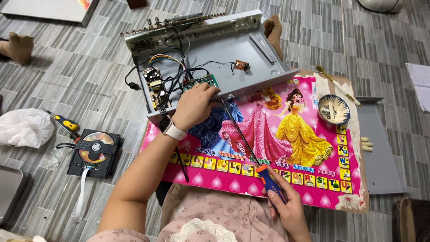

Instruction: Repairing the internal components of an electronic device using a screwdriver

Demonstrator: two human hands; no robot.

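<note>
An open grey metal device chassis (233, 54) lies on the far end of a pink cartoon-printed table (313, 188). Inside it are a green circuit board (199, 83), a power board (154, 85) and coloured wires. My left hand (195, 105), with a white watch on the wrist, rests on the chassis's near edge and presses on the green board. My right hand (286, 204) grips the orange-and-blue handle of a long screwdriver (242, 134). Its thin shaft runs up-left, and the tip meets the chassis's front edge beside my left hand.
A small bowl (333, 110) and a brush (336, 85) sit at the table's right end. On the tiled floor to the left lie a disc drive with a disc (94, 150), a yellow screwdriver (65, 122) and a white plastic bag (24, 127). A grey panel (380, 148) lies right.
</note>
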